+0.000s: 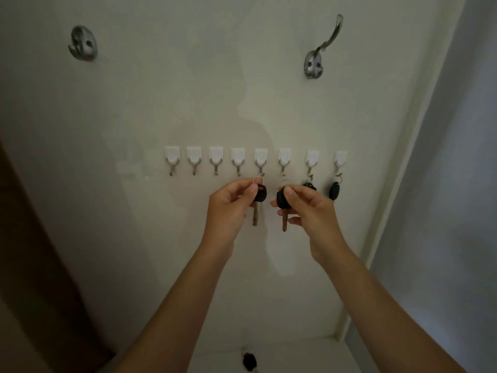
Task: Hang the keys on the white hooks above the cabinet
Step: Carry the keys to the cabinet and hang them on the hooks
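Figure: a row of eight white hooks [216, 157] is fixed to a pale wall [134, 103], and both bare hands are raised just below it. The left hand [231, 203] is clamped on the first key [261, 195]. Its black head is pinched near the top between thumb and fingertips, and the metal blade hangs straight down. The first ring [258, 180] is held up just under the tip of the fifth hook [260, 160], counted from the left; whether ring and hook touch cannot be told. The right hand [309, 208] is clamped on the second key [281, 200]. The black head is pinched between thumb and forefinger, the blade points down, and the lower fingers are curled beside the blade. The second ring [285, 181] is seen just beneath the sixth hook [284, 159] and does not appear to be caught on it. The two held keys are side by side, near each other but apart. A third key [309, 185] hangs from the seventh hook [312, 159] and is partly hidden behind the right hand. A fourth key [334, 191] hangs free from the eighth hook [340, 158]. The four hooks at the left of the row carry nothing. Well above the row, two metal coat hooks are mounted: the left coat hook [84, 43] and the right coat hook [320, 49]. A brown panel [32, 238] borders the wall on the left. At the bottom edge, a small dark object [249, 361] lies on a white ledge [295, 354]; it is too blurred to be identified.
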`<state>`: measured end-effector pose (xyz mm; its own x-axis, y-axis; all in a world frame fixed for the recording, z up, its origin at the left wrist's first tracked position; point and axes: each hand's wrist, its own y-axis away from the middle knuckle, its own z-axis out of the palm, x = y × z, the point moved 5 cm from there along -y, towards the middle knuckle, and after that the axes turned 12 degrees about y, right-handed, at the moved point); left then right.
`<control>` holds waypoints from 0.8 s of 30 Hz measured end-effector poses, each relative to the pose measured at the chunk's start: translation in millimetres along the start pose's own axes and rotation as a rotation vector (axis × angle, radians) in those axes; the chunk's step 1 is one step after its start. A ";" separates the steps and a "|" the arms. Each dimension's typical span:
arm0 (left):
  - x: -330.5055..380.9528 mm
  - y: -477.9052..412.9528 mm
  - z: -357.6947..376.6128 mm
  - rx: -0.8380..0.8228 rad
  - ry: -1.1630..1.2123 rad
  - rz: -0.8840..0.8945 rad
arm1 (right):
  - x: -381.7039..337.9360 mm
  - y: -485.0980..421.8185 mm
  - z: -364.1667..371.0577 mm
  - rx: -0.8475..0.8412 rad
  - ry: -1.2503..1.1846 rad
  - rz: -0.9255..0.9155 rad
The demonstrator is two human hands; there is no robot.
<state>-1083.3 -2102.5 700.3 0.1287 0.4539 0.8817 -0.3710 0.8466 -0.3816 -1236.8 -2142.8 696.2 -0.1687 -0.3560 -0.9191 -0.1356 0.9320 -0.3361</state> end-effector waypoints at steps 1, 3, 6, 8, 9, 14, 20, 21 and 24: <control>-2.4 -6.3 -0.1 0.011 0.005 0.005 | 0.5 -6.5 0.9 0.007 -0.004 0.001; -5.6 -15.2 1.7 0.011 0.007 0.017 | 1.5 -17.5 1.8 0.024 -0.018 0.003; -9.9 -20.6 6.1 0.005 0.001 0.037 | 3.9 -28.9 2.3 0.022 -0.021 0.004; -13.2 -21.2 8.4 0.023 0.015 0.044 | 6.9 -33.1 2.5 0.012 -0.026 0.013; -15.0 -21.2 9.2 0.042 0.022 0.047 | 8.9 -34.4 2.0 0.008 -0.034 0.019; -22.9 -20.1 9.8 0.163 0.042 0.055 | 17.1 -36.0 0.4 -0.040 -0.044 0.028; -19.1 -13.9 13.0 0.261 0.030 0.185 | 16.6 -37.1 -0.5 -0.085 -0.068 0.002; -19.4 -13.6 13.5 0.275 0.036 0.190 | 16.3 -37.7 -0.5 -0.090 -0.073 -0.002; -19.2 -11.4 15.3 0.320 0.046 0.219 | 15.1 -39.4 0.0 -0.112 -0.066 -0.002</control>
<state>-1095.7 -2125.1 691.9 0.0529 0.6319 0.7733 -0.6612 0.6024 -0.4471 -1234.0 -2184.9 695.6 -0.1045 -0.3495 -0.9311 -0.2452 0.9164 -0.3164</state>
